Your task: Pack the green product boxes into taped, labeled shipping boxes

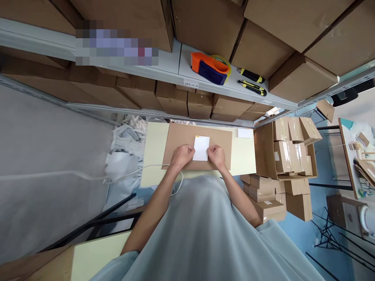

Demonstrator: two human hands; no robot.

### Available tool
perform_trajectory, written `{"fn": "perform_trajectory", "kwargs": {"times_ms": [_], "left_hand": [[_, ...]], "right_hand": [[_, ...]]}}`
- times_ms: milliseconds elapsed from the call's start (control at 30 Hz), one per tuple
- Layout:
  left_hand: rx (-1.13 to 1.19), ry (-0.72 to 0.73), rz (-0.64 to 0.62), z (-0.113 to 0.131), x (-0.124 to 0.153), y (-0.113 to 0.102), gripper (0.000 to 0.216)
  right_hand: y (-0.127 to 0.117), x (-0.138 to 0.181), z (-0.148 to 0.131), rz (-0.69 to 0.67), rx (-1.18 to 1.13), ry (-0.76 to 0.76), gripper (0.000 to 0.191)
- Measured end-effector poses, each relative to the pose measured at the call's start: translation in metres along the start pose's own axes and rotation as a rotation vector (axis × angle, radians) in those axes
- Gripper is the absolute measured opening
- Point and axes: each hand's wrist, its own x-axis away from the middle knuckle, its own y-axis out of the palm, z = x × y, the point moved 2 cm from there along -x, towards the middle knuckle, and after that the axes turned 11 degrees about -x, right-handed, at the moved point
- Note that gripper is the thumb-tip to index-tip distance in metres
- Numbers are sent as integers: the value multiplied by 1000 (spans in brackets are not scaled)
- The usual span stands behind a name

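A small white card with a yellow-orange mark at its upper left corner is in front of me, above a flat brown cardboard sheet. My left hand pinches the card's left edge, fingers curled. At the opposite edge, my right hand is closed on the card in the same way. The cardboard lies on a pale yellow tabletop. A white paper stack or slip rests near the table's far right corner.
Above the table, a grey shelf holds cardboard boxes, an orange-and-blue tape dispenser and two utility knives. A large open carton full of smaller boxes stands at the right. A white cable crosses the table's left side, near scrap paper.
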Motion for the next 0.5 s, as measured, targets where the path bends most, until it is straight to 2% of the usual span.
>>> {"fn": "perform_trajectory", "kwargs": {"times_ms": [500], "left_hand": [[-142, -84, -24, 11, -17, 2, 27]], "right_hand": [[5, -12, 1, -67, 152, 0, 27]]}}
